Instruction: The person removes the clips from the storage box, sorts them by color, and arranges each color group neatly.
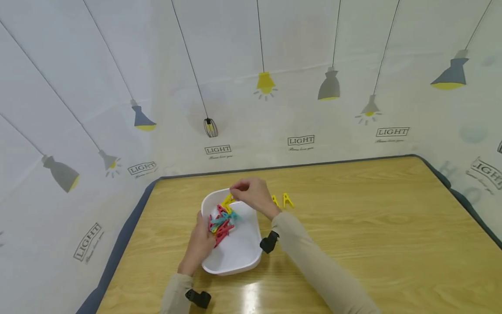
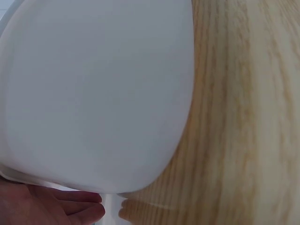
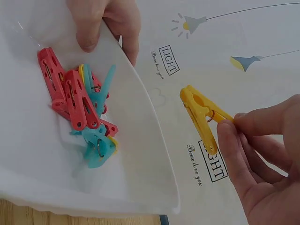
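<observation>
A yellow clothespin (image 3: 199,112) is pinched by one leg between the thumb and forefinger of my right hand (image 1: 252,195), above the far end of a white plastic basin (image 1: 239,253). My left hand (image 1: 201,240) grips the basin's left wall, thumb inside over the rim, fingers outside. In the left wrist view, part of that hand (image 2: 47,206) shows below the basin's outer wall. Inside the basin lie several red clothespins (image 3: 77,101) and teal clothespins (image 3: 98,145) in a heap at the left, with bits of yellow among them.
Two yellow clothespins, one of them a standing clothespin (image 1: 288,200), are on the wooden table (image 1: 372,226) right of the basin, the other partly behind my right wrist. A wall covering (image 1: 251,109) printed with lamps stands behind the table's dark edge.
</observation>
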Demonstrator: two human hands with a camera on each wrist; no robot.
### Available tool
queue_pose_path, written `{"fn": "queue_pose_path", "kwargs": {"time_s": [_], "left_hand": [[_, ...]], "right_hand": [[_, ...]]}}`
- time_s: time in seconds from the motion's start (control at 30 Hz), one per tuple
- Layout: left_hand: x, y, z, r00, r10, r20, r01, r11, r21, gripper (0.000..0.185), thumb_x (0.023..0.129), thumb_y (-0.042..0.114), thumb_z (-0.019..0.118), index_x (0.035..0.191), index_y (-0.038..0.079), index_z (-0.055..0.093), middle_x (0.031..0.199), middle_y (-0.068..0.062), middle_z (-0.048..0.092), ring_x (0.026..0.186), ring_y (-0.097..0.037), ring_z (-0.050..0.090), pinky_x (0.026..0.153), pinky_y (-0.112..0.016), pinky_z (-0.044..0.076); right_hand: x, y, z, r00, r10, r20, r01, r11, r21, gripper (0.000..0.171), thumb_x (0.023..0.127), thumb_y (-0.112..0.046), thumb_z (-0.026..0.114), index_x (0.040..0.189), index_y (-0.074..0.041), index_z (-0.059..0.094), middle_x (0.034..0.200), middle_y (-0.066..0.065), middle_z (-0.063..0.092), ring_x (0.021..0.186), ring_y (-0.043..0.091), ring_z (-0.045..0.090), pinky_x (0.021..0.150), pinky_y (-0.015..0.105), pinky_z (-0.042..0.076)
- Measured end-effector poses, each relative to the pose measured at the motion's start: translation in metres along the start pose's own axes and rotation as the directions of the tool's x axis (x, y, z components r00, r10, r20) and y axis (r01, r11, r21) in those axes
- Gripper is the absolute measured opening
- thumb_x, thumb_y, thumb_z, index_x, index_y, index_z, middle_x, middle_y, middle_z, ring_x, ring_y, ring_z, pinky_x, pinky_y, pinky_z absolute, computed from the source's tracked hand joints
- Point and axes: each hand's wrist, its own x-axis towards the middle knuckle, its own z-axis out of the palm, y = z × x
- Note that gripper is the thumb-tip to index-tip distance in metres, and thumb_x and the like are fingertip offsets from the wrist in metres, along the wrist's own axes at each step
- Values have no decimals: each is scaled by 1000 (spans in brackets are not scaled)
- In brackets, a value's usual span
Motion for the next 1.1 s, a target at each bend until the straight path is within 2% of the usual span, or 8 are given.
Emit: {"fn": "queue_pose_path", "kwargs": {"time_s": [0.13,0.3,0.4,0.47,0.7,0.93,1.1], "left_hand": [[0,-2,0,999,-42,21,42,999,-14,79,84,-12,45,155,-12,9,149,-39,40,136,-46,47,109,-59,44],[-2,-3,0,995,-85,50,87,996,-35,78,88,-12,43,157,-8,6,154,-36,36,139,-43,44,111,-58,43],[-3,-4,0,996,-76,49,77,997,-26,79,87,-11,43,156,-10,5,154,-37,35,139,-44,43,111,-58,42],[-3,-4,1,997,-62,39,62,998,-19,78,86,-11,43,156,-10,7,152,-38,37,137,-44,45,111,-59,43],[-2,-6,3,1000,-22,6,22,1000,10,72,85,-11,44,152,-10,16,142,-40,48,127,-44,54,104,-58,49],[0,0,3,999,-40,31,41,999,-17,75,88,-10,43,155,-9,10,150,-39,40,134,-45,48,107,-59,46],[0,0,3,999,-34,27,34,999,-5,74,88,-10,43,154,-9,10,148,-40,41,133,-46,49,106,-59,47]], "right_hand": [[-2,5,-7,999,-18,-26,19,999,27,17,89,-12,75,103,-4,79,94,10,78,81,16,72,73,26,60],[-5,16,-14,999,19,-46,-14,995,97,19,91,-13,74,106,-2,78,96,10,78,81,14,72,80,35,62],[-9,20,-18,997,24,-79,-14,993,121,19,93,-14,72,106,-1,77,96,13,78,81,15,73,79,35,62],[-11,22,-21,993,7,-116,4,995,97,18,93,-14,72,105,-2,78,96,14,78,81,17,73,74,28,61],[-18,31,-27,966,-32,-255,40,999,27,13,92,-14,74,100,-5,80,89,11,78,74,20,73,65,24,60],[-27,43,-46,950,0,-311,23,997,70,17,92,-16,74,102,-5,80,90,12,78,83,33,74,67,25,61],[-36,55,-64,939,24,-342,-13,999,33,18,93,-18,73,104,-5,80,92,12,78,84,31,75,66,21,60]]}}
